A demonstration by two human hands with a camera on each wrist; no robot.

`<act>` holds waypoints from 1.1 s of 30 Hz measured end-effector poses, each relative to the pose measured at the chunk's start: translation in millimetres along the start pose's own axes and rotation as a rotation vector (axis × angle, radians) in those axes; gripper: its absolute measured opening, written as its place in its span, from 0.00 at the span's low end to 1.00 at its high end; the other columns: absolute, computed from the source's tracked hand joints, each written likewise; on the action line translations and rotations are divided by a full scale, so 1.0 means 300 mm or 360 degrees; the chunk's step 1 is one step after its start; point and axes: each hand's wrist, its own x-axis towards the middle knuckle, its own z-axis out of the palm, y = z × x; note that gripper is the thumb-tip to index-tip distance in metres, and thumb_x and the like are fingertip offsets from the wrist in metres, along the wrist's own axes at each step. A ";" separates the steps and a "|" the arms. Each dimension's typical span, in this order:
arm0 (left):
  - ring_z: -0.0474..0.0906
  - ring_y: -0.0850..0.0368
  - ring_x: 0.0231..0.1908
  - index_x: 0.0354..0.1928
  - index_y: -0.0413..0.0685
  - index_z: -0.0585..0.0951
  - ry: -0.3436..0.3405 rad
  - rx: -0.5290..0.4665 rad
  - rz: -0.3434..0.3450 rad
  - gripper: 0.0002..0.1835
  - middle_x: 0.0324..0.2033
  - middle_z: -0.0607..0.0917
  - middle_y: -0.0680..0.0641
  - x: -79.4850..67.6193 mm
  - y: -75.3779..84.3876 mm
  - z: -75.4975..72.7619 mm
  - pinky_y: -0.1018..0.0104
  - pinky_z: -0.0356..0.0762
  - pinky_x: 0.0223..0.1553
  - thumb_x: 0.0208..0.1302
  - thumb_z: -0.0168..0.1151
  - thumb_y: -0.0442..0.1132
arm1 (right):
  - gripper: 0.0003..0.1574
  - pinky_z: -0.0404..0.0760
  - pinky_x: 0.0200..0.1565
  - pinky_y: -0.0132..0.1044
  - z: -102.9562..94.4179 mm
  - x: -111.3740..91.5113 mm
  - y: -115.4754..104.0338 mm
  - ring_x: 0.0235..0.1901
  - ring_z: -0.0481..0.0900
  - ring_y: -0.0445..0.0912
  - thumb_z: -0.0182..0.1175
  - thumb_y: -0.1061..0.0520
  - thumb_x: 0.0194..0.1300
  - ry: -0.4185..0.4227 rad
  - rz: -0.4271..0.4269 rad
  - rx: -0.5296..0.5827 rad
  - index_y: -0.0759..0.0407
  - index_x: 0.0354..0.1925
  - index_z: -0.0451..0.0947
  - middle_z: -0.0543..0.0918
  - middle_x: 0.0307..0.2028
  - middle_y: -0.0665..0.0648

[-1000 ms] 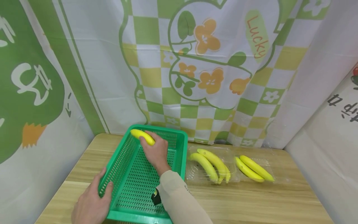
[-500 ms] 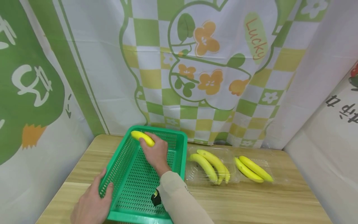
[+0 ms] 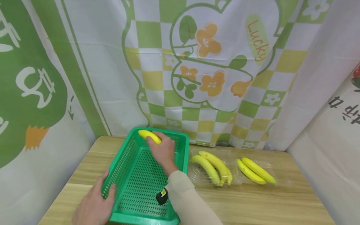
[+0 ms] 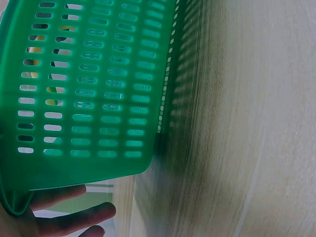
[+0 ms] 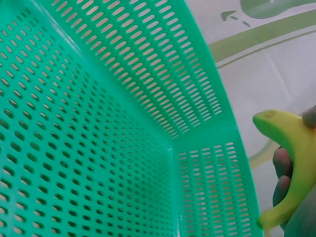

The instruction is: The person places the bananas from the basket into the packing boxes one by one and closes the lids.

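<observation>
In the head view my right hand (image 3: 164, 151) holds a yellow banana (image 3: 149, 136) over the far end of a green perforated plastic basket (image 3: 187, 150). The right wrist view shows this banana (image 5: 291, 143) curved, greenish at its ends, with fingers wrapped around its middle just beyond the basket's rim. My left hand (image 3: 94, 200) grips the basket's left rim, thumb on the inner side. From the left wrist, its fingers (image 4: 74, 219) show beside the basket's outer wall (image 4: 74, 170). Inside the basket, the slotted floor (image 5: 49, 138) is bare where it shows.
Right of the basket, clear plastic packaging (image 3: 197, 178) lies on the wooden table (image 3: 253, 203). Three bananas (image 3: 208, 168) are in its left part and two more bananas (image 3: 258, 170) in its right part. A printed curtain (image 3: 157, 62) hangs close behind the basket.
My right hand has shifted slightly to the right with the banana, still over the basket's far end. The left hand keeps its grip on the rim. The view has also shifted a little.
</observation>
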 end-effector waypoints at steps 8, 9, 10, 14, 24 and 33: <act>0.76 0.15 0.61 0.86 0.72 0.37 0.0001 0.0011 0.0001 0.42 0.79 0.61 0.30 -0.001 0.003 -0.001 0.42 0.83 0.35 0.78 0.28 0.74 | 0.24 0.78 0.26 0.30 -0.099 0.017 -0.010 0.25 0.78 0.39 0.69 0.44 0.70 0.0024 0.0002 0.0047 0.52 0.59 0.88 0.92 0.39 0.57; 0.76 0.15 0.61 0.86 0.72 0.37 -0.0001 0.0012 0.0001 0.42 0.79 0.61 0.30 -0.001 0.003 -0.002 0.42 0.83 0.35 0.78 0.28 0.74 | 0.24 0.78 0.26 0.30 -0.113 0.019 -0.012 0.25 0.78 0.39 0.69 0.44 0.70 0.0023 -0.0001 0.0055 0.52 0.60 0.88 0.92 0.40 0.56; 0.76 0.15 0.60 0.86 0.72 0.37 -0.0006 0.0010 -0.0001 0.42 0.79 0.61 0.30 0.000 0.003 -0.002 0.43 0.83 0.34 0.77 0.27 0.75 | 0.24 0.78 0.26 0.30 -0.126 0.022 -0.012 0.24 0.78 0.40 0.69 0.44 0.70 0.0025 -0.0011 0.0073 0.52 0.60 0.88 0.92 0.39 0.57; 0.77 0.16 0.58 0.86 0.71 0.36 -0.0024 0.0011 -0.0002 0.43 0.79 0.61 0.29 0.003 0.002 -0.002 0.44 0.83 0.33 0.77 0.27 0.75 | 0.24 0.79 0.28 0.31 -0.184 0.025 -0.015 0.26 0.78 0.41 0.69 0.45 0.70 0.0036 -0.0028 0.0112 0.53 0.59 0.88 0.92 0.42 0.58; 0.77 0.15 0.58 0.87 0.70 0.37 -0.0026 0.0025 -0.0007 0.43 0.80 0.61 0.30 0.004 0.000 -0.001 0.44 0.82 0.33 0.77 0.27 0.75 | 0.24 0.80 0.30 0.34 -0.346 0.014 0.023 0.28 0.79 0.43 0.70 0.45 0.70 0.0109 -0.0084 -0.0003 0.52 0.60 0.88 0.92 0.44 0.58; 0.79 0.16 0.56 0.87 0.70 0.37 -0.0030 0.0022 -0.0015 0.43 0.79 0.62 0.29 0.006 0.003 0.000 0.46 0.82 0.32 0.77 0.27 0.75 | 0.21 0.79 0.27 0.33 -0.490 -0.014 0.130 0.26 0.79 0.44 0.72 0.47 0.70 0.0322 -0.0175 -0.0073 0.50 0.58 0.89 0.93 0.43 0.59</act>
